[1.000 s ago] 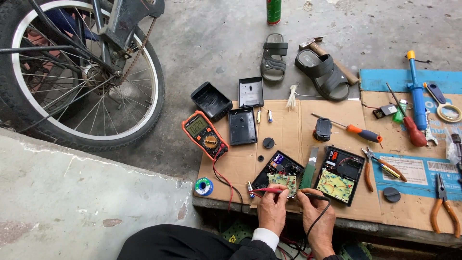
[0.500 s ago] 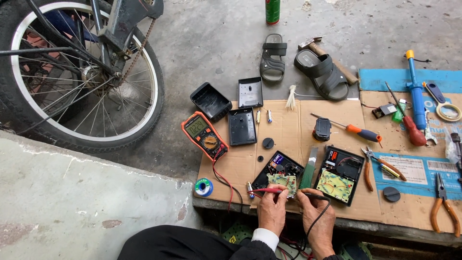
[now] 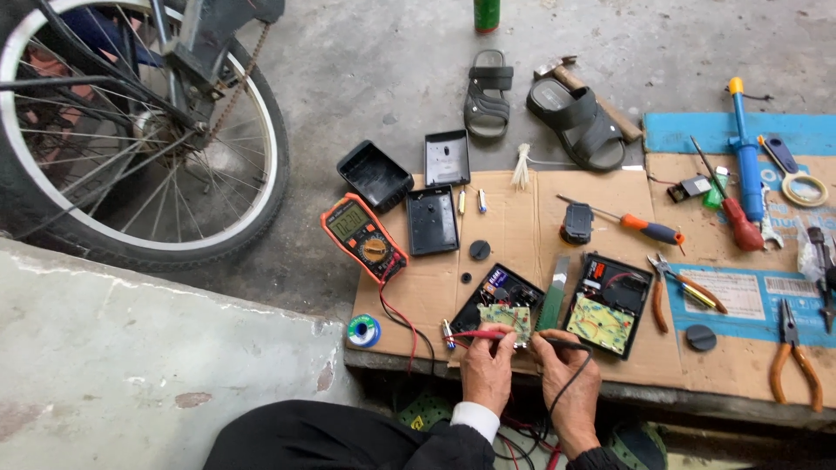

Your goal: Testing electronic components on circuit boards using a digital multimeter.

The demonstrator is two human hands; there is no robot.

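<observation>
In the head view, a small green circuit board (image 3: 505, 318) is seen lying in an opened black case (image 3: 498, 294) directly ahead of both hands, at the near edge of a flattened cardboard sheet (image 3: 522, 218). The left hand (image 3: 488, 370) is closed in a pinch around a red test probe (image 3: 475, 334), whose shaft is laid roughly sideways with its tip toward the board's near left corner. The right hand (image 3: 570, 383) is likewise pinched on a black test probe (image 3: 562, 345), which is pointed leftward at the board's near right edge. The board is reached about equally by both hands, the left being slightly nearer its middle. The red lead is trailed left and up to an orange multimeter (image 3: 364, 237), which is set aslant beyond a solder spool (image 3: 363, 330). Just right of the board, a second opened case with a yellowish board (image 3: 610, 305) is placed, and a narrow grey-green tool (image 3: 555, 283) is stood between the two cases, close to the right probe's path. Farther off, empty black covers (image 3: 433, 219), an orange-handled screwdriver (image 3: 640, 227), pliers (image 3: 684, 292), a blue desoldering pump (image 3: 744, 157), sandals (image 3: 579, 122) and a bicycle wheel (image 3: 139, 130) are seen. Whether the probe tips actually touch the board cannot be told.
</observation>
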